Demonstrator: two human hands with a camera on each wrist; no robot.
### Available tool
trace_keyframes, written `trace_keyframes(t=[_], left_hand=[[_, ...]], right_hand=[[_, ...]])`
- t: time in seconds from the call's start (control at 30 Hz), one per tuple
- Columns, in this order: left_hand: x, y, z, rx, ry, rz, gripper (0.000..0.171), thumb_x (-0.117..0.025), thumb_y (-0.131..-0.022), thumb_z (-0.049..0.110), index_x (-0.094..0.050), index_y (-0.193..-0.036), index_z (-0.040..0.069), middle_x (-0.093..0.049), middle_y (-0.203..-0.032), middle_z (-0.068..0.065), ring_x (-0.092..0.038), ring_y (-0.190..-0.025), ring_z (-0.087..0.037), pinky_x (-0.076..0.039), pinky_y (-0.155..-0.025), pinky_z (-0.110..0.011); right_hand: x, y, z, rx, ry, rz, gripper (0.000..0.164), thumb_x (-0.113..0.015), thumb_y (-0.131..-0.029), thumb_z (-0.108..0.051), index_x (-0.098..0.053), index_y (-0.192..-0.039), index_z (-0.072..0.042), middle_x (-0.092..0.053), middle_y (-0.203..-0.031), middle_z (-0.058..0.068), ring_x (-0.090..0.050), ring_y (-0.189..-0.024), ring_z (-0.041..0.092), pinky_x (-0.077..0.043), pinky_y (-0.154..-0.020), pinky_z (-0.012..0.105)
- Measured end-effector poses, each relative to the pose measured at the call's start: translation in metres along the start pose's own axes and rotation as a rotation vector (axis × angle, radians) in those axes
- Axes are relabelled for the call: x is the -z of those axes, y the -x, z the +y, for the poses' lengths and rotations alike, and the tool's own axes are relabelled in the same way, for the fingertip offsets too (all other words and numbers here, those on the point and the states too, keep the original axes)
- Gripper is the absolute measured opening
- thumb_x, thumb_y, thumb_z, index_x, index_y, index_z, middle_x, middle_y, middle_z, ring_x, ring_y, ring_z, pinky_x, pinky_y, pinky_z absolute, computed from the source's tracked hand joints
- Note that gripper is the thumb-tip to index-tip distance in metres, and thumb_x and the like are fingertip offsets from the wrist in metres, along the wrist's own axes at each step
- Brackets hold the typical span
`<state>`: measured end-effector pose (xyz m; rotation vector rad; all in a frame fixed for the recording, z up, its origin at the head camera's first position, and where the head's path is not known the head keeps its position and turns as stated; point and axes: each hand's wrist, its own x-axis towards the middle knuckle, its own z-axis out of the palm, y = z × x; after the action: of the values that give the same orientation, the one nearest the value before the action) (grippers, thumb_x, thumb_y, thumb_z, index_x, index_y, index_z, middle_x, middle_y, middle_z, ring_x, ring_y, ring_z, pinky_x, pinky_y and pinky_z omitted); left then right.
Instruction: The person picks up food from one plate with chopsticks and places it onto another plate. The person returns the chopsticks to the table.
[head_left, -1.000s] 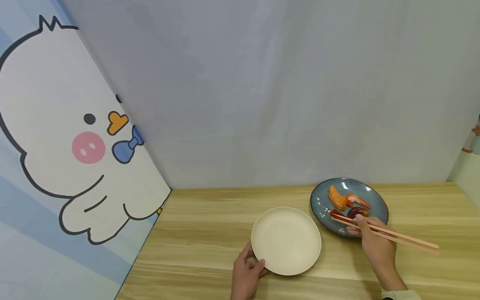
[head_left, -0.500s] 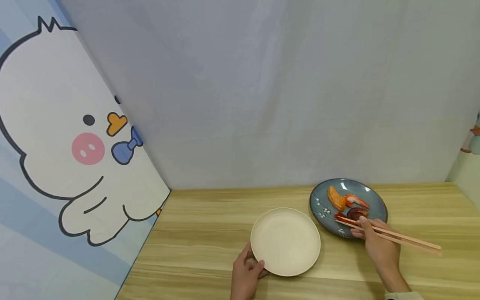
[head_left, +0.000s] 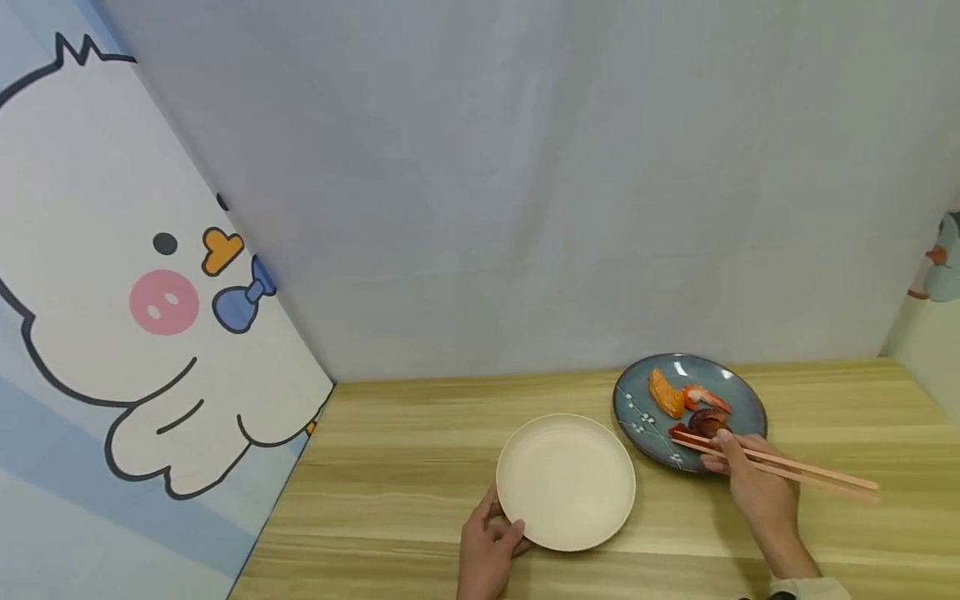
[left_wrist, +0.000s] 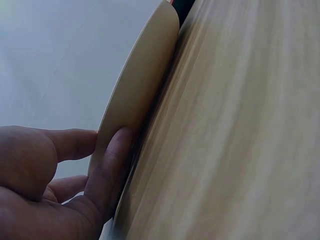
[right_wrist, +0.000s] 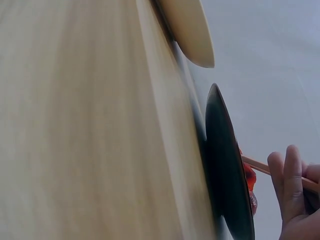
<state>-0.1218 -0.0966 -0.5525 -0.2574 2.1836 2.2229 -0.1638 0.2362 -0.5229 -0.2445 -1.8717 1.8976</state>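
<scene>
My left hand (head_left: 486, 546) grips the near left rim of a round cream plate (head_left: 566, 483). In the left wrist view its fingers lie at the rim and along the outer side of the cream plate (left_wrist: 135, 75). My right hand (head_left: 761, 492) holds pink chopsticks (head_left: 817, 475) over a blue plate (head_left: 636, 400). The chopstick tips are at a red food piece (head_left: 678, 431), partly covered by them. Beside it lies a dark reddish-brown piece (head_left: 708, 419). An orange salmon-like slice (head_left: 666, 394) and a shrimp (head_left: 705, 398) sit farther back on the blue plate.
Both plates stand on a wood-grain table (head_left: 375, 467), the blue one farther back and right. A grey curtain-like backdrop (head_left: 525, 208) rises behind the table. At the left is a panel with a cartoon bird (head_left: 82, 233).
The right hand and chopsticks have shifted slightly right over the blue plate, and the red piece has moved with the tips toward the dark piece. The left hand keeps its grip.
</scene>
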Motion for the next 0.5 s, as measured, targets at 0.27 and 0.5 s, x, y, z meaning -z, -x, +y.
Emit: trace_keyframes(t=[0.27, 0.5], left_hand=[[-0.0003, -0.0004, 0.0001, -0.004, -0.006, -0.005, 0.073, -0.064, -0.091, -0.021, -0.03, -0.156, -0.018, -0.055, -0.121, -0.027, -0.071, -0.089, -0.022, -0.068, -0.078, -0.034], [-0.0005, -0.0011, -0.0017, -0.006, -0.009, 0.002, 0.073, -0.064, -0.091, -0.02, -0.031, -0.156, -0.018, -0.056, -0.122, -0.026, -0.071, -0.089, -0.021, -0.068, -0.078, -0.034]], right_hand=[[0.0037, -0.003, 0.0032, 0.0, -0.002, -0.001, 0.025, -0.063, -0.104, -0.001, -0.077, -0.091, -0.016, -0.072, -0.079, -0.01, -0.073, -0.064, 0.0, -0.061, -0.062, 0.014], [0.0043, -0.0063, 0.0025, -0.002, 0.051, 0.012, 0.021, -0.064, -0.104, -0.001, -0.076, -0.094, -0.015, -0.072, -0.08, -0.014, -0.072, -0.064, -0.001, -0.061, -0.061, 0.014]])
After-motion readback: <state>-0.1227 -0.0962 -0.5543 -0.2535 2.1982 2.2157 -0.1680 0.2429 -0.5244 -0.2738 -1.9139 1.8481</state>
